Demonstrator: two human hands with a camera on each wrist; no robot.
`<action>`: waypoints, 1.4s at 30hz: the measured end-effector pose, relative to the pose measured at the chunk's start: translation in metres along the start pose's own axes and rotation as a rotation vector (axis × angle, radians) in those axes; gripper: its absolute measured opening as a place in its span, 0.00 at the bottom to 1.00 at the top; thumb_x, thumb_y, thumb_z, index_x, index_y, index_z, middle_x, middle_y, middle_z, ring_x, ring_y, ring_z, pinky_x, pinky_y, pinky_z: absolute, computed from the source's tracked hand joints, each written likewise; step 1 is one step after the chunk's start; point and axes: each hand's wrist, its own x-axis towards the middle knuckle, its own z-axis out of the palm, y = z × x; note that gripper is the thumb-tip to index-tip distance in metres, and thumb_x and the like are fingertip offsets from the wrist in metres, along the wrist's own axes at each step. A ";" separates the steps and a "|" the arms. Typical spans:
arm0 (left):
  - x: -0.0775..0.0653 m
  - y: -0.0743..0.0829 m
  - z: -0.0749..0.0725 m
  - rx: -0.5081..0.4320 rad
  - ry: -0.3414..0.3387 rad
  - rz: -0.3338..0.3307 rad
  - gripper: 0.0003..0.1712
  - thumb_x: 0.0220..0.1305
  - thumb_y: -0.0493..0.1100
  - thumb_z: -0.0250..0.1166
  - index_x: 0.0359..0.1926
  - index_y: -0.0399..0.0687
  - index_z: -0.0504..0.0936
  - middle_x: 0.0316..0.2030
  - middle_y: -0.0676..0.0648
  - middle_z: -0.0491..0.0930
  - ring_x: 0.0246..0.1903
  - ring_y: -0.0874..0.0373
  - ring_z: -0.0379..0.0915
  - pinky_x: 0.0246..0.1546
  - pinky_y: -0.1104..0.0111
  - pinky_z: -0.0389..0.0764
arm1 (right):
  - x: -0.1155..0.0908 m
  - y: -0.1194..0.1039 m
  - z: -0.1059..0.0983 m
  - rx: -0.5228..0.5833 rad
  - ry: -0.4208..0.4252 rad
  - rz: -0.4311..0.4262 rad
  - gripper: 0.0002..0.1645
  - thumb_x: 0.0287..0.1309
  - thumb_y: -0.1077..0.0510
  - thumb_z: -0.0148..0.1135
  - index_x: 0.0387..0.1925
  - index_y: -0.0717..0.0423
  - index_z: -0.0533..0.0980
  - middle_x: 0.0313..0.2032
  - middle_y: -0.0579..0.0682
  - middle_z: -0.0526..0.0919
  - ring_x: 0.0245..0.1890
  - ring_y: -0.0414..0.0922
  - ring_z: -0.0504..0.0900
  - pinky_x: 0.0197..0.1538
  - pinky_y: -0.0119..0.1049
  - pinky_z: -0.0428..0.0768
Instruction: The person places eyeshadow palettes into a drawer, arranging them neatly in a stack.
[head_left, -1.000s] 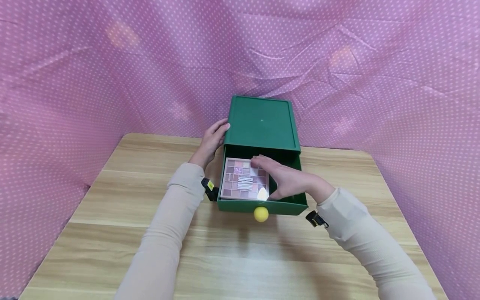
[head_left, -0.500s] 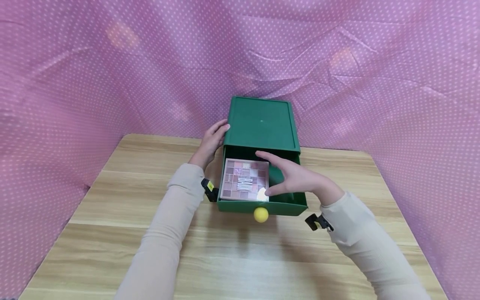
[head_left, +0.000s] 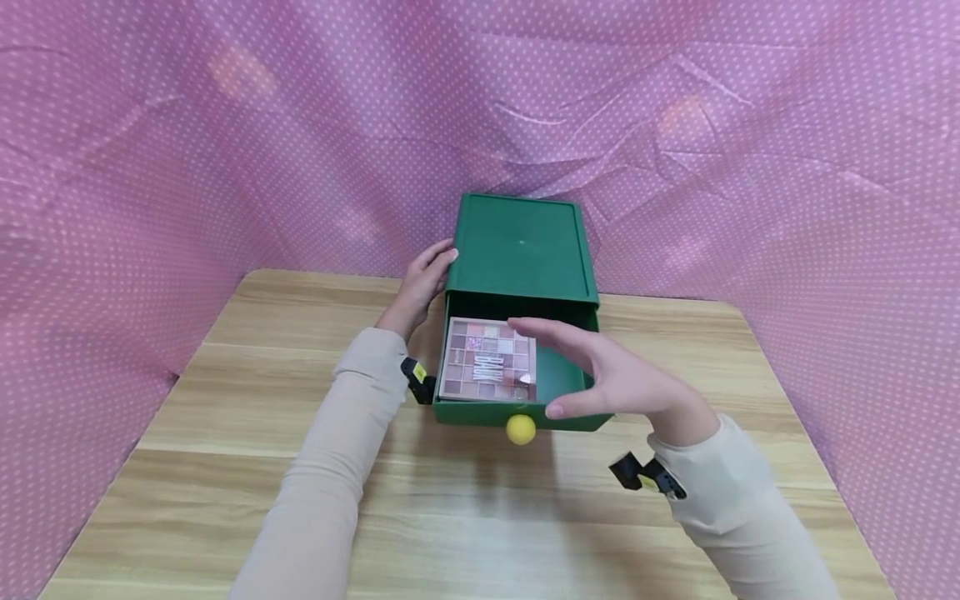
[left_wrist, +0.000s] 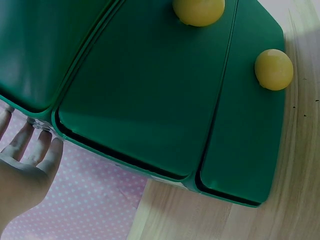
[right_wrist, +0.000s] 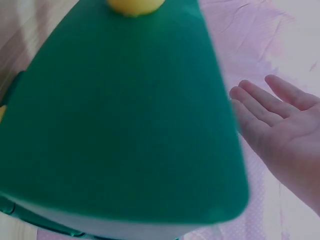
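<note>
A green drawer cabinet [head_left: 525, 250] stands at the back of the table, its top drawer [head_left: 476, 413] pulled out. In the drawer's left part lies an eyeshadow palette [head_left: 480, 371], flat with its shade grid facing up. My left hand [head_left: 418, 287] rests against the cabinet's left side; the left wrist view shows its extended fingertips [left_wrist: 56, 147] at the green wall. Over the drawer's right front, my right hand [head_left: 615, 375] is spread with thumb and fingers apart, holding nothing. In the right wrist view, that hand [right_wrist: 280, 117] has its fingers extended beside the drawer front [right_wrist: 130, 125].
A yellow ball knob [head_left: 521, 429] sticks out from the drawer front. Lower drawers [left_wrist: 140, 90] with yellow knobs appear shut in the left wrist view. Wooden tabletop [head_left: 450, 517] surrounds the cabinet, with a pink dotted cloth [head_left: 337, 125] behind and at both sides.
My right hand has come off the palette and drawn back toward the right and nearer to me. The palette stays in the drawer, and my left hand keeps its place.
</note>
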 end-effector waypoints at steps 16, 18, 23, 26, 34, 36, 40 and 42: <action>0.001 -0.001 -0.001 -0.007 -0.005 0.004 0.26 0.59 0.46 0.55 0.58 0.45 0.65 0.49 0.39 0.70 0.42 0.55 0.72 0.43 0.67 0.71 | -0.020 -0.013 0.043 0.061 0.025 -0.176 0.41 0.48 0.54 0.62 0.58 0.68 0.55 0.57 0.60 0.61 0.56 0.54 0.60 0.56 0.44 0.60; 0.000 -0.001 -0.001 -0.002 -0.003 0.003 0.26 0.58 0.47 0.56 0.58 0.46 0.65 0.49 0.40 0.70 0.42 0.55 0.71 0.44 0.67 0.71 | -0.022 -0.012 0.049 0.066 0.034 -0.172 0.40 0.49 0.53 0.62 0.58 0.67 0.56 0.56 0.59 0.62 0.55 0.53 0.61 0.56 0.44 0.60; -0.001 0.000 -0.001 0.024 0.006 -0.009 0.26 0.58 0.49 0.56 0.58 0.49 0.66 0.48 0.42 0.71 0.42 0.55 0.71 0.44 0.67 0.71 | -0.025 -0.007 0.064 0.076 0.032 -0.207 0.39 0.50 0.52 0.60 0.57 0.69 0.57 0.55 0.58 0.64 0.54 0.54 0.63 0.56 0.43 0.61; -0.001 0.000 -0.001 0.032 0.008 -0.017 0.27 0.57 0.50 0.57 0.58 0.50 0.66 0.48 0.42 0.71 0.42 0.54 0.71 0.44 0.66 0.71 | -0.028 -0.001 0.073 0.117 0.027 -0.210 0.38 0.51 0.53 0.59 0.57 0.68 0.56 0.54 0.58 0.65 0.54 0.54 0.63 0.56 0.43 0.60; -0.002 -0.001 -0.002 0.045 0.006 -0.019 0.27 0.57 0.51 0.57 0.57 0.51 0.67 0.48 0.43 0.71 0.43 0.54 0.71 0.45 0.65 0.70 | -0.038 0.018 0.105 0.369 0.048 -0.079 0.36 0.51 0.58 0.59 0.58 0.65 0.56 0.53 0.58 0.68 0.51 0.54 0.66 0.53 0.45 0.65; -0.002 -0.001 -0.002 0.046 0.003 -0.017 0.27 0.57 0.51 0.57 0.57 0.51 0.66 0.48 0.43 0.71 0.43 0.54 0.70 0.45 0.65 0.70 | -0.040 0.023 0.113 0.407 0.055 -0.061 0.35 0.51 0.59 0.59 0.58 0.65 0.57 0.52 0.59 0.68 0.51 0.55 0.67 0.53 0.45 0.65; -0.002 -0.001 -0.002 0.043 0.004 -0.017 0.27 0.56 0.51 0.57 0.58 0.51 0.66 0.48 0.43 0.71 0.44 0.54 0.70 0.45 0.66 0.70 | -0.044 0.031 0.123 0.454 0.087 -0.018 0.33 0.51 0.61 0.59 0.57 0.65 0.58 0.51 0.59 0.69 0.50 0.57 0.67 0.52 0.44 0.66; -0.002 -0.002 -0.002 0.043 0.008 -0.020 0.27 0.57 0.51 0.57 0.57 0.51 0.67 0.48 0.43 0.71 0.44 0.54 0.70 0.45 0.66 0.70 | -0.047 0.035 0.127 0.471 0.112 0.020 0.32 0.51 0.62 0.59 0.57 0.64 0.59 0.51 0.59 0.69 0.50 0.57 0.67 0.52 0.44 0.66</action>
